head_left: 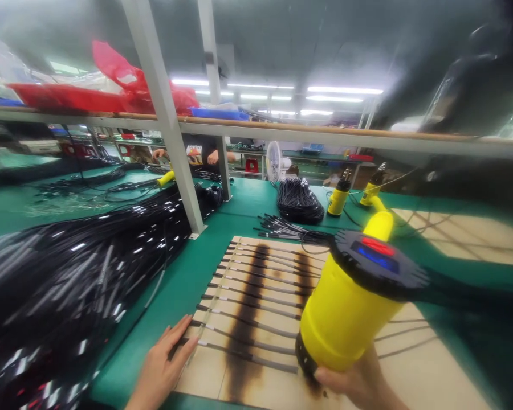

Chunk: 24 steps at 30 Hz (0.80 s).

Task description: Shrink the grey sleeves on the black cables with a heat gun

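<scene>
Several thin black cables [277, 329] with grey sleeves lie side by side across a scorched pale board [205, 378]. At the board's left edge, the thumb and fingers of my left hand [165, 361] close around the dark end of the nearest cable. My right hand [361, 378] grips a yellow heat gun [346, 313] over the board's right part. The gun's black rear cap with a lit blue display faces up toward me. Its nozzle is hidden, and its body covers the middle of the cables.
A large pile of black cables [81, 267] covers the left side of the green table [248, 199]. A cable bundle [299, 199] and two more heat guns [338, 193] stand behind the board. Metal posts [166, 108] carry a shelf above. Another person's hands [214, 157] show across the table.
</scene>
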Each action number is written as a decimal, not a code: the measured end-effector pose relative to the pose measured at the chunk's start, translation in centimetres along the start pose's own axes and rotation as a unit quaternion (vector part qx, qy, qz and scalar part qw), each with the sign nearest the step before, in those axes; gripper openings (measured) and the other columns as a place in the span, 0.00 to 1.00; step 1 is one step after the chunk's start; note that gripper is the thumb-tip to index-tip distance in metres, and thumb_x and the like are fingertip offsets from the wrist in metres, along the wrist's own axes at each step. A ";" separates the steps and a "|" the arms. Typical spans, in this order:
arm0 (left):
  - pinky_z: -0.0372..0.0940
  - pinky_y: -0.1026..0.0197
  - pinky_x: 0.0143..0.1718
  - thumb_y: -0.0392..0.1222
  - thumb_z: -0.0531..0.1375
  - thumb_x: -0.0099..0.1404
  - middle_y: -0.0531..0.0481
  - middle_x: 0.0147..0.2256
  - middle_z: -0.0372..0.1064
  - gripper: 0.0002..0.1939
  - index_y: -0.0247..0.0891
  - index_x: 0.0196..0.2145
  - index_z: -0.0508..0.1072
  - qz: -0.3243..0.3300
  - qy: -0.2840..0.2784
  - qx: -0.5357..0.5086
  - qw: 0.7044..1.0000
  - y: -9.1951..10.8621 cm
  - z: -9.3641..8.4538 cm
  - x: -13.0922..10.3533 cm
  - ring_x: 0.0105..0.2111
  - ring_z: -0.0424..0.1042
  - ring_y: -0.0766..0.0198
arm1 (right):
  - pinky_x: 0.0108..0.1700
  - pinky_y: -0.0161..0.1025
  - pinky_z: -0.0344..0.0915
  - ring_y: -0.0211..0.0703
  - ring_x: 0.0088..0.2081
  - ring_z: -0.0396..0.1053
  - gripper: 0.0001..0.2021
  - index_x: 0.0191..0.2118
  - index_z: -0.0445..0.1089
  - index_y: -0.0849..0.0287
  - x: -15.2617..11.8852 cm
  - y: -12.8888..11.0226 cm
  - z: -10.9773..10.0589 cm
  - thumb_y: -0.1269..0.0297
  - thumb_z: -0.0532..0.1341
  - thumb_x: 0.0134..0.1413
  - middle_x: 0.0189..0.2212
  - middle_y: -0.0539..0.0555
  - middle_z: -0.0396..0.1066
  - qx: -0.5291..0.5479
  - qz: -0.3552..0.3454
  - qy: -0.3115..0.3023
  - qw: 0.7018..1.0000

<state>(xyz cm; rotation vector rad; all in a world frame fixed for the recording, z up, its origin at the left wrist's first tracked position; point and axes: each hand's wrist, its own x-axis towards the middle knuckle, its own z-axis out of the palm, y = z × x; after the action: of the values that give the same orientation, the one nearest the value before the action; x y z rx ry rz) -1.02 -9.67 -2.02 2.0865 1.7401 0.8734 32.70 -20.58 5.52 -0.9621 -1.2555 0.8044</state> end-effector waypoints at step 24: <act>0.53 0.45 0.53 0.63 0.52 0.52 0.46 0.51 0.62 0.34 0.36 0.49 0.67 -0.004 -0.012 -0.001 1.000 -0.3 0.2 0.1 0.54 0.54 0.47 | 0.32 0.38 0.71 0.48 0.30 0.72 0.15 0.31 0.69 0.53 -0.4 -1.1 -1.8 0.59 0.67 0.31 0.28 0.50 0.75 -0.089 0.052 0.049 0.993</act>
<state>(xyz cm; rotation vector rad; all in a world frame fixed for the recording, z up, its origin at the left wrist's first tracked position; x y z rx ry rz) -1.13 -9.51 -2.38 2.0794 1.7329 0.8457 34.35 -21.65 6.31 -1.2044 -1.2133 0.7247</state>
